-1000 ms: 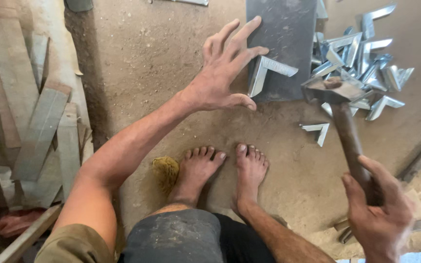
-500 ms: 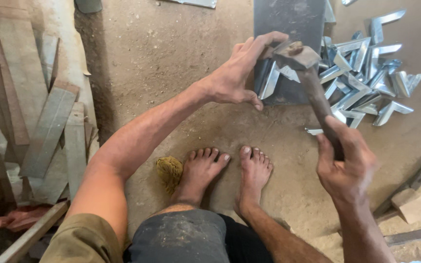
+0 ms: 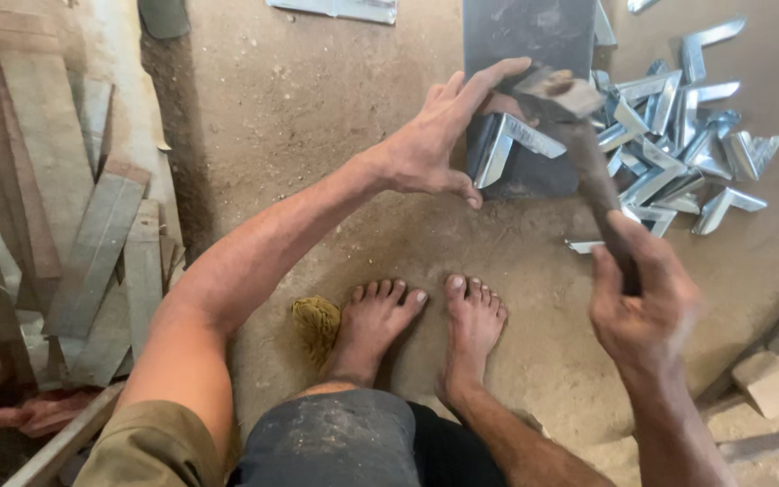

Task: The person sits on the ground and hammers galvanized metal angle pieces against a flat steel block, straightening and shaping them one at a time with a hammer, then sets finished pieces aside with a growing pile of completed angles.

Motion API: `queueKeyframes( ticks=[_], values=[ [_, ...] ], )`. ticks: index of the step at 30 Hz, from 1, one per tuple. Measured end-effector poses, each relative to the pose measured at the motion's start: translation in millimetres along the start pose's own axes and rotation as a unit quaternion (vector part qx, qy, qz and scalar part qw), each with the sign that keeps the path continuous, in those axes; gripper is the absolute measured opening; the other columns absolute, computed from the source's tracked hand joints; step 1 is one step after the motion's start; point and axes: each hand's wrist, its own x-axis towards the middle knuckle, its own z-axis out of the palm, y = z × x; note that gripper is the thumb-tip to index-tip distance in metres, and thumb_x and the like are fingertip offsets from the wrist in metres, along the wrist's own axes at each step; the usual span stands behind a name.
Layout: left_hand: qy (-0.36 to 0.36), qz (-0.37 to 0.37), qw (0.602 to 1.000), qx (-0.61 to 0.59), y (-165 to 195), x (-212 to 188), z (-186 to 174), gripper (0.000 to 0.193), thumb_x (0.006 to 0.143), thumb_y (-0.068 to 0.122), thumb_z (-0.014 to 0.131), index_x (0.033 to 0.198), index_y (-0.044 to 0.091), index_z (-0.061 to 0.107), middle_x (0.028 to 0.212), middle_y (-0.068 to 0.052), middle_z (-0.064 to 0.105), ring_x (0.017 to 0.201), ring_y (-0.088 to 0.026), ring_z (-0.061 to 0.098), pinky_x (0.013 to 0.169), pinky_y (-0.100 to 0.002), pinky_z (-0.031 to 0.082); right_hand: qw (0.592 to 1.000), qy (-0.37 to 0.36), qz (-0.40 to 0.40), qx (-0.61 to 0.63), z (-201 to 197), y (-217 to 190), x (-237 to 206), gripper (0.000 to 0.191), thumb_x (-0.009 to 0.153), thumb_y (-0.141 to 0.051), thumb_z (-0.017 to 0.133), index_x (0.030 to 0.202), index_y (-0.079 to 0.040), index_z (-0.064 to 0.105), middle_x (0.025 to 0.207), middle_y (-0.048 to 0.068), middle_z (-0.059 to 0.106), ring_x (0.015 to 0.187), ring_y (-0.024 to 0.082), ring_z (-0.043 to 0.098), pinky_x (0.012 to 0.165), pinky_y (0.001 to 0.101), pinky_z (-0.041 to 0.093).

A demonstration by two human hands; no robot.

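Change: your hammer (image 3: pixel 579 153) head now sits at the far edge of the bracket (image 3: pixel 507 144), lower and nearer the plate than half a second back; your right hand (image 3: pixel 637 302) has come in closer to you.
Left hand (image 3: pixel 435 144): fingers spread over the bracket, thumb curled under, pinning it on the dark steel plate (image 3: pixel 525 36).
Right hand: fist closed round the hammer handle, near right.
Bracket: bent metal angle, on the plate, far centre.
Pile (image 3: pixel 678 153): same angles heaped right of the plate.
Floor (image 3: pixel 317 108): dusty packed dirt; your bare feet (image 3: pixel 426 325) planted near centre.
Left side: wood slats (image 3: pixel 92 252) stacked loosely.
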Motion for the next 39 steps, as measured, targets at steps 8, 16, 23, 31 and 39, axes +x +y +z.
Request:
queueKeyframes(
  ticks=[8,16,23,31,39],
  values=[
    [-0.021,0.046,0.998,-0.040,-3.8,3.5,-8.6,0.145,0.057,0.045,0.107,0.162,0.011,0.013,0.151,-0.001,0.063,0.156,-0.029,0.036,0.133,-0.059,0.017,0.991,0.047,-0.108,0.069,33.8,31.4,-31.0,0.041,0.094,0.006,0.078,0.129,-0.003,0.060,0.102,0.017,0.071,0.078,0.019,0.067,0.061,0.0292,0.052],
    [-0.024,0.064,0.998,0.002,-1.2,-1.8,-19.0,0.130,0.062,0.038,0.104,0.158,0.009,0.022,0.152,-0.008,0.062,0.153,-0.035,0.038,0.128,-0.050,0.023,0.983,0.079,-0.164,0.014,23.4,77.1,-32.4,0.041,0.101,0.012,0.077,0.133,-0.007,0.061,0.110,0.020,0.070,0.085,0.027,0.071,0.068,0.0338,0.055],
    [-0.002,-0.302,0.953,0.023,50.0,32.5,-6.5,0.088,0.100,0.078,0.052,0.157,0.013,0.036,0.105,-0.015,0.069,0.095,-0.023,0.067,0.086,-0.042,0.054,0.987,0.118,-0.093,0.053,14.4,74.6,-61.3,0.040,0.103,0.008,0.078,0.136,-0.003,0.057,0.111,0.022,0.069,0.089,0.025,0.070,0.072,0.0335,0.056],
    [0.062,0.059,0.996,0.028,48.6,6.3,-5.2,0.149,0.060,0.047,0.098,0.165,0.009,0.000,0.154,-0.026,0.046,0.143,-0.042,0.039,0.121,-0.057,0.033,0.973,0.131,-0.178,0.061,15.8,71.6,-36.4,0.039,0.093,0.006,0.075,0.123,-0.008,0.056,0.095,0.016,0.069,0.073,0.022,0.065,0.058,0.0315,0.050],
    [0.016,0.068,0.989,-0.131,-11.4,-0.8,16.2,0.151,0.068,0.033,0.104,0.166,0.017,-0.010,0.155,-0.010,0.053,0.156,-0.026,0.040,0.138,-0.051,0.019,0.980,0.119,-0.145,0.065,27.3,65.0,-29.0,0.032,0.099,0.005,0.077,0.122,-0.007,0.059,0.108,0.023,0.071,0.077,0.026,0.067,0.061,0.0327,0.051]
  ],
)
